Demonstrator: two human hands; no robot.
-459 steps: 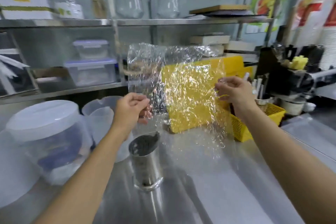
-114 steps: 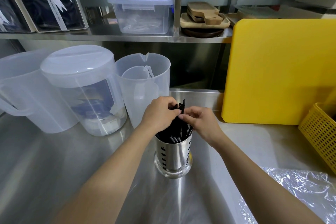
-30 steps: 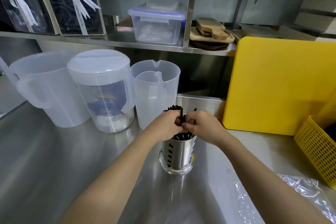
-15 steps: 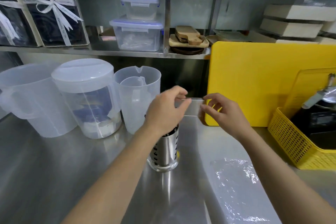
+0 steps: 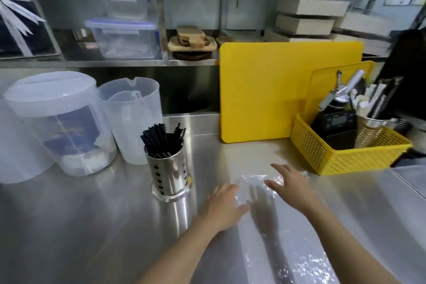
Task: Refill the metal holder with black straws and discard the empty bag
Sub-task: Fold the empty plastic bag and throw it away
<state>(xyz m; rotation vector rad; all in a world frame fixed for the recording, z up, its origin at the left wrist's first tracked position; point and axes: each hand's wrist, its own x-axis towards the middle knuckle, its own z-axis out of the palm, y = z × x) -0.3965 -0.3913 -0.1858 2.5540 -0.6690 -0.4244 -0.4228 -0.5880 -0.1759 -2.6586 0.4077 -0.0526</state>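
Observation:
The perforated metal holder (image 5: 167, 175) stands upright on the steel counter, with a bunch of black straws (image 5: 161, 138) sticking out of its top. The clear empty bag (image 5: 260, 193) lies flat on the counter to the right of the holder. My left hand (image 5: 222, 206) hovers with spread fingers over the bag's left edge. My right hand (image 5: 291, 188) is spread over the bag's far right part. Neither hand grips anything; whether they touch the bag I cannot tell.
Clear plastic jugs (image 5: 129, 120) and a lidded container (image 5: 60, 122) stand left of the holder. A yellow cutting board (image 5: 265, 90) leans against the back. A yellow basket (image 5: 345, 152) with tools sits at the right. A shelf (image 5: 110, 62) with boxes runs above.
Both hands have left the straws and dropped down and to the right, onto the bag on the counter. The view has swung right, so the holder now stands uncovered.

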